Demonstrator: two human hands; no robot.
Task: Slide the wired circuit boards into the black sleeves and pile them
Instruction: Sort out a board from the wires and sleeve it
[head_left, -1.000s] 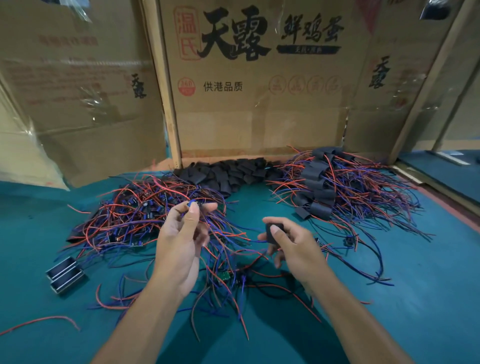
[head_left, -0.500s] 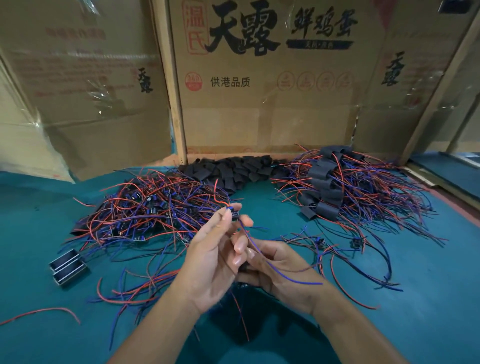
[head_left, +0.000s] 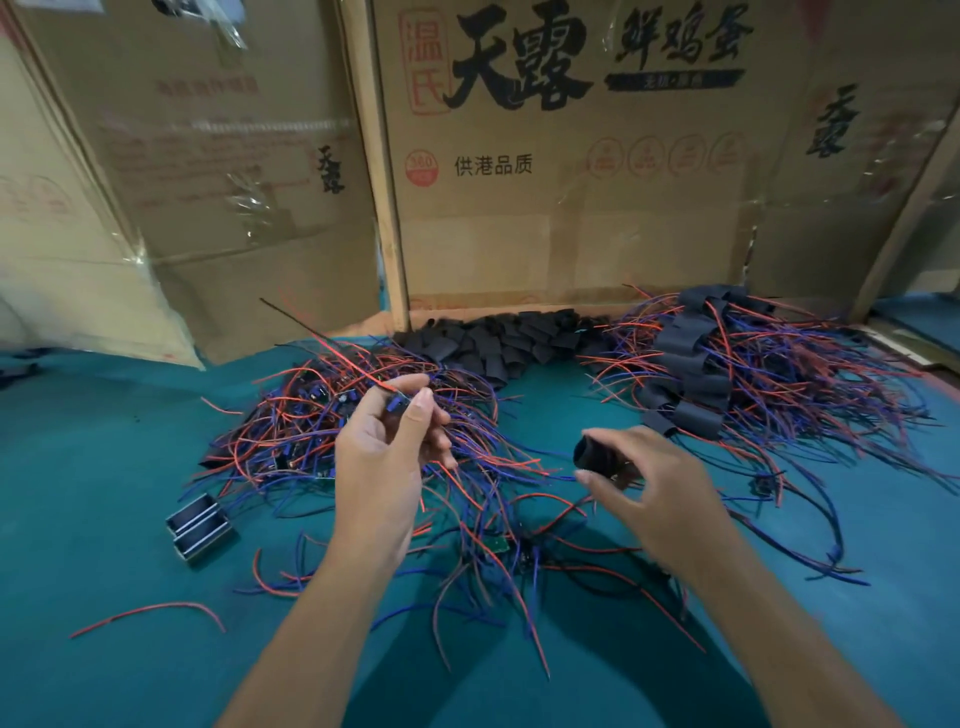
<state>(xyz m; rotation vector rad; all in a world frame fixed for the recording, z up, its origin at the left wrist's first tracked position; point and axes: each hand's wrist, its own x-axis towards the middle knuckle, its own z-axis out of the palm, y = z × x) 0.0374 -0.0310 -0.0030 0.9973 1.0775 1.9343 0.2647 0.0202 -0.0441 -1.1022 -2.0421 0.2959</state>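
Two hands work apart: your left hand (head_left: 387, 452) pinches a small wired circuit board (head_left: 397, 402) raised for insertion, while your right hand (head_left: 644, 478) grips a black tubular sleeve (head_left: 592, 456), mouth turned toward it.

Table (head_left: 104, 467): bearing all the piles, with the cardboard boxes (head_left: 545, 208) standing along its far edge.
Unsleeved boards (head_left: 322, 415): lying in a tangle at left centre, behind the left hand (head_left: 384, 457).
Empty sleeves (head_left: 498, 338): lying heaped at the back centre, against the boxes.
Sleeved boards (head_left: 691, 374): sitting piled at the right rear, wires trailing outward.
Right hand (head_left: 649, 483): hovering right of the left hand, apart from it, holding a sleeve (head_left: 592, 457).
Metal parts (head_left: 200, 525): lying side by side, left of the hands.
Loose wire (head_left: 150, 613): lying alone at near left.
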